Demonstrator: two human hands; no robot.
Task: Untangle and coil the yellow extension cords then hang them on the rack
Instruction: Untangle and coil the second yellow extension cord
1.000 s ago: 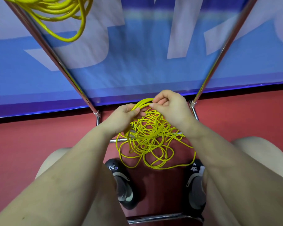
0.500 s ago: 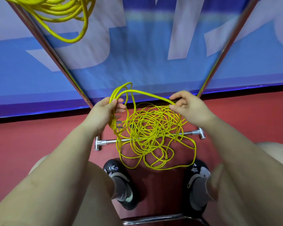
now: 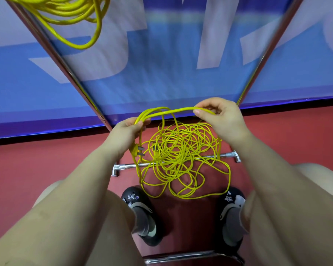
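Yellow extension cord (image 3: 181, 156): tangled on the red floor (image 3: 46, 160), over the rack's foot bar (image 3: 227, 155). Left hand (image 3: 127, 133) and right hand (image 3: 219, 116) each pinch one raised strand, now farther apart; plug (image 3: 136, 151) newly hangs below the left.

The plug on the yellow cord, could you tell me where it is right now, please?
In the head view the plug hangs just below the left hand, left of the tangled cord pile and above the rack's chrome floor bar.
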